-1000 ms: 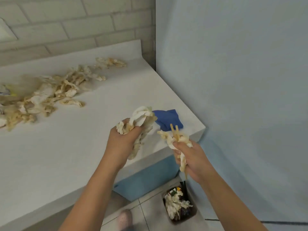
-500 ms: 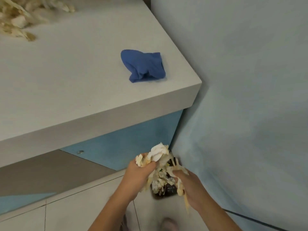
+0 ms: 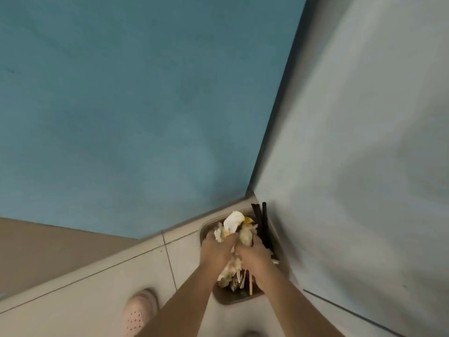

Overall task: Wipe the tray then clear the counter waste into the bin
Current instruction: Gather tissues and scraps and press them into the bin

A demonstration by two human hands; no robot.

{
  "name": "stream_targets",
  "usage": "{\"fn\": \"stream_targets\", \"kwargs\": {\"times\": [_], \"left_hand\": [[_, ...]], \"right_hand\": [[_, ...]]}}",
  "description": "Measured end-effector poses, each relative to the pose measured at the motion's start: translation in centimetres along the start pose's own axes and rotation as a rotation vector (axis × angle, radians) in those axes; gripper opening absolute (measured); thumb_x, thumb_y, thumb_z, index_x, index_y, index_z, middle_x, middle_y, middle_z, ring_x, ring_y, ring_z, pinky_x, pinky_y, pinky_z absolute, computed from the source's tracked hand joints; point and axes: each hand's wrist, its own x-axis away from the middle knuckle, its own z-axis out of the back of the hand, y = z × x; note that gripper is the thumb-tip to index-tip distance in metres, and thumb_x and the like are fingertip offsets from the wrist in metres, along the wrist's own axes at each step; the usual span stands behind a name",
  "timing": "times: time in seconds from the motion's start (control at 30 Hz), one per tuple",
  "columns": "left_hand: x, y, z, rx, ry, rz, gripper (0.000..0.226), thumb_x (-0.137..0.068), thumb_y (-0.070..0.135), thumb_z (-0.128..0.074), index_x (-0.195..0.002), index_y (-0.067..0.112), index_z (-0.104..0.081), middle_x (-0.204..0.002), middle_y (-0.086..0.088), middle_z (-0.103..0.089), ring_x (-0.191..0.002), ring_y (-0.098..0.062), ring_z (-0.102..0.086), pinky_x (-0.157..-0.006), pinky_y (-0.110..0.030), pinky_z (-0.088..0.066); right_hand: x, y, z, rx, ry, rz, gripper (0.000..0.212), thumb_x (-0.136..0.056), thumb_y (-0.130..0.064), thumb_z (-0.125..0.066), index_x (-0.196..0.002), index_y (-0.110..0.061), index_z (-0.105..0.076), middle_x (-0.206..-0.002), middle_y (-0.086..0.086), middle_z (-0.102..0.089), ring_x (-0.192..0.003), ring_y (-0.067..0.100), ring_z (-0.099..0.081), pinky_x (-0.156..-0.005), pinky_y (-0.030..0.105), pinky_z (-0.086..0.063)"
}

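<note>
Hovering close together over the bin, the left hand and right hand each grip crumpled paper-and-food waste, fingers curled round it. The bin stands in the floor's corner, between blue panel and pale wall. A pink shoe stands near it.

The waste is white and pale yellow with 1 orange bit, the bin brown with 2 black strips. My shoe is pink, dotted with small holes; the floor cream tiles with dark lines, the panel blue, the wall pale grey
</note>
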Motion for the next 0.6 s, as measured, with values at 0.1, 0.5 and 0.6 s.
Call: {"fn": "stream_targets", "kwargs": {"times": [0.1, 0.5, 0.6], "left_hand": [[-2.2, -2.4, -1.1, -0.086, -0.063, -0.020, 0.104, -0.055, 0.067, -0.062, -0.142, 0.020, -0.032, -0.137, -0.005, -0.043, -0.120, -0.025, -0.050, -0.101, -0.042, -0.044], [-3.0, -8.2, -0.1, -1.459, -0.186, -0.677, 0.066, -0.097, 0.011, -0.037, -0.150, 0.011, 0.003, -0.159, -0.010, 0.000, -0.146, -0.026, 0.000, -0.120, -0.039, -0.005], [-5.1, -6.4, -0.7, -1.612, -0.264, -0.658, 0.062, -0.095, 0.013, -0.045, -0.148, 0.006, -0.014, -0.152, -0.016, -0.023, -0.141, -0.029, -0.022, -0.114, -0.039, -0.026]], "right_hand": [[-1.8, 1.6, -0.5, 0.140, -0.027, 0.092, 0.076, -0.091, -0.033, -0.055, -0.152, -0.025, -0.011, -0.140, 0.007, -0.047, -0.122, 0.026, -0.051, -0.084, 0.027, -0.043], [-0.7, 5.3, -2.0, 1.011, -0.060, 0.361, 0.064, -0.098, -0.009, -0.034, -0.151, -0.008, 0.002, -0.160, 0.007, 0.003, -0.147, 0.018, -0.001, -0.117, 0.028, -0.005], [-1.7, 4.8, -1.7, 1.186, -0.102, 0.367, 0.061, -0.099, -0.010, -0.031, -0.152, -0.008, 0.000, -0.160, 0.009, 0.002, -0.147, 0.020, -0.003, -0.117, 0.033, -0.010]]}}
